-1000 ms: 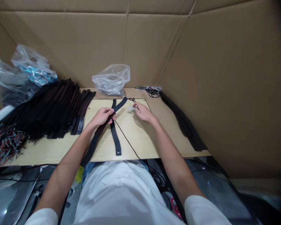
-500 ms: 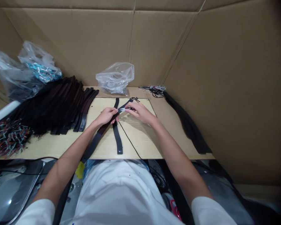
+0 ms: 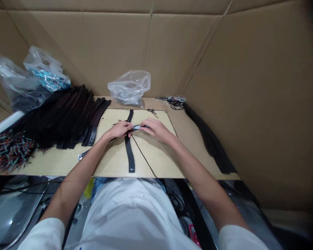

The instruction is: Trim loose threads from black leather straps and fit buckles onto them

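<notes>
My left hand (image 3: 120, 129) is closed on a dark strap, pinching it between thumb and fingers. The strap's metal-studded end (image 3: 81, 156) shows beyond my left forearm, which hides most of its length. My right hand (image 3: 158, 130) is closed around small thread snips, whose pale blades (image 3: 137, 127) point left at my left fingertips, against the strap. Whether the blades are apart or together I cannot tell. A second dark strap (image 3: 130, 156) lies lengthwise on the pale board (image 3: 156, 156), passing beneath my left fingers. From there a thin black cord (image 3: 143, 154) runs to the board's front edge.
Left stands a large pile of dark straps (image 3: 65, 114) with coloured thread ends (image 3: 10, 152). Clear plastic bags (image 3: 130, 88) sit at the back and left. Thread scraps (image 3: 175, 101) and long black strips (image 3: 208, 137) lie right. Cardboard walls (image 3: 114, 41) enclose the table.
The held strap has swung to a flatter angle, its near end moving left and away from my body. Both hands have shifted slightly lower in view, the snips staying at my left fingertips.
</notes>
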`<action>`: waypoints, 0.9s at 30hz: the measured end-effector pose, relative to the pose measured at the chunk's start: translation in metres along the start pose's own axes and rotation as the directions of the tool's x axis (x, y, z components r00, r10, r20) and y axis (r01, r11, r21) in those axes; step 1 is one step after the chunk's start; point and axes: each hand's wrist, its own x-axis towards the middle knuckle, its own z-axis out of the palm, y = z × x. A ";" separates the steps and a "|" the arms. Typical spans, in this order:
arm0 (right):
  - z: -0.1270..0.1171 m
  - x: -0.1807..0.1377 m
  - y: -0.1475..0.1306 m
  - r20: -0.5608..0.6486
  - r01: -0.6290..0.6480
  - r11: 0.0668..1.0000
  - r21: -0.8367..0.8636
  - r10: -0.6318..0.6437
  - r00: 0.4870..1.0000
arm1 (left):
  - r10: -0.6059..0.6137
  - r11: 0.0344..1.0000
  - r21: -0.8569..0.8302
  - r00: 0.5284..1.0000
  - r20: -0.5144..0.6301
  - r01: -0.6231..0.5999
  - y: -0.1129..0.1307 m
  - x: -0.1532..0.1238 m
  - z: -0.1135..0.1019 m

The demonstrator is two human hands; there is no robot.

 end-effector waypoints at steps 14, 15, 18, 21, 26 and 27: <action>0.016 -0.004 0.003 0.051 -0.032 0.988 0.149 0.025 0.998 | 0.003 0.985 0.172 0.999 0.046 -0.011 0.001 -0.005 0.003; 0.017 -0.003 0.003 0.048 -0.026 0.989 0.145 0.020 0.999 | 0.001 0.984 0.178 0.999 0.043 -0.008 0.002 -0.006 0.003; 0.017 -0.003 0.004 0.043 -0.014 0.990 0.140 0.008 0.999 | 0.004 0.981 0.193 0.999 0.039 -0.012 0.003 -0.006 0.003; 0.017 -0.003 0.004 0.044 -0.019 0.989 0.146 0.013 0.999 | 0.013 0.979 0.201 0.999 0.042 -0.021 0.003 -0.006 0.003; 0.015 -0.002 0.000 0.074 -0.052 0.985 0.165 0.040 0.996 | 0.013 0.976 0.215 0.999 0.044 -0.023 0.003 -0.006 0.003; 0.015 -0.002 -0.001 0.082 -0.061 0.984 0.167 0.047 0.996 | 0.015 0.974 0.226 0.999 0.045 -0.024 0.004 -0.006 0.003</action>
